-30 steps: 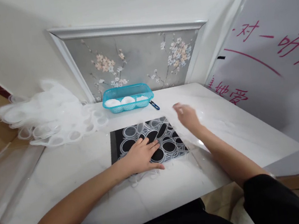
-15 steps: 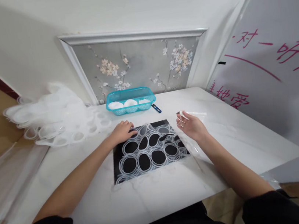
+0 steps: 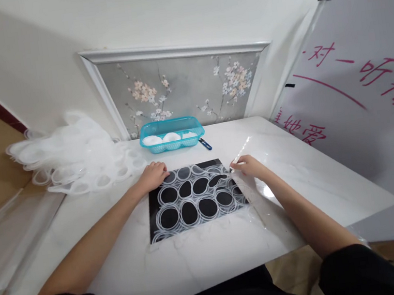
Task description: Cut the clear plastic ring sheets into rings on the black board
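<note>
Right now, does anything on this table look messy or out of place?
Yes. The clear plastic rings on the black mat lie overlapped and crooked, some spilling past its front edge. A loose heap of clear plastic sheets sprawls over the table's far left corner. The left hand and right hand rest at the mat's far corners.

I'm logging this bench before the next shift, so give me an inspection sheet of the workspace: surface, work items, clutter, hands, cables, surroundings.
Surface: white marble-look table with a black mat in the middle.
Work items: clear plastic sheet of punched rings lying on the mat; a clear film beside it on the right.
Clutter: heap of clear ring sheets at the far left; teal basket holding white round pieces; small blue tool next to it.
Hands: left hand on the sheet's far left corner; right hand pinching the film's edge.
Cables: nothing seen.
Surroundings: floral wall panel; white board with red writing at the right.
</note>
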`<state>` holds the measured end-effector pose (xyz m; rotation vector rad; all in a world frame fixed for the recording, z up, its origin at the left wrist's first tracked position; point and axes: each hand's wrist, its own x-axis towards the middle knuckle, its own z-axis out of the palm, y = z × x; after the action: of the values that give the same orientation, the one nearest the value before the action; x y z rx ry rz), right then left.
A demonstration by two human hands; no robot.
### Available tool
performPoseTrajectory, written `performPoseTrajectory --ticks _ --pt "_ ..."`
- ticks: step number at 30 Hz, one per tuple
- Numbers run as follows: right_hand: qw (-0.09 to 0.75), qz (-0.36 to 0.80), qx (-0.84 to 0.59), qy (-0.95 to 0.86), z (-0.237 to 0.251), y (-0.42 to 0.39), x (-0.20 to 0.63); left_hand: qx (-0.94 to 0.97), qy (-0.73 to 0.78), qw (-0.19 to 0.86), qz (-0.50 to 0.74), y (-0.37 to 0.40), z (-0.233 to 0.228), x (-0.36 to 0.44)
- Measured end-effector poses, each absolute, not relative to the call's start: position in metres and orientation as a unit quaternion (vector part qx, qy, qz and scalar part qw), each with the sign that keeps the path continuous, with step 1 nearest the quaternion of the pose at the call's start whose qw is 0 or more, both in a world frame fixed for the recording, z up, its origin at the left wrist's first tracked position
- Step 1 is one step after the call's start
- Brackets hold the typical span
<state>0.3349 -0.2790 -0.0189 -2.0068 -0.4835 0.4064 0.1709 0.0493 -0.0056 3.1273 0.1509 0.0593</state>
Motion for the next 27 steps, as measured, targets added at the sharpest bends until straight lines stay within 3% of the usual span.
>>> performPoseTrajectory --ticks 7,11,22,27 --pt "0.404 0.232 -0.857 -0.222 -0.016 -0.267 0.343 0.997 0.071 -0.001 0.018 0.055 -0.014 0.165" --pt "0.391 0.197 -0.863 -0.254 -0.009 -0.261 0.349 0.997 0.076 -0.025 0.024 0.061 -0.015 0.161" --pt "0.422 0.021 -0.844 -0.329 -0.014 -0.218 0.342 0.978 0.156 -0.090 0.101 0.037 0.004 0.135" --pt "0.477 0.059 -0.803 -0.353 -0.030 -0.213 0.291 0.996 0.021 -0.051 0.075 -0.019 0.004 0.111"
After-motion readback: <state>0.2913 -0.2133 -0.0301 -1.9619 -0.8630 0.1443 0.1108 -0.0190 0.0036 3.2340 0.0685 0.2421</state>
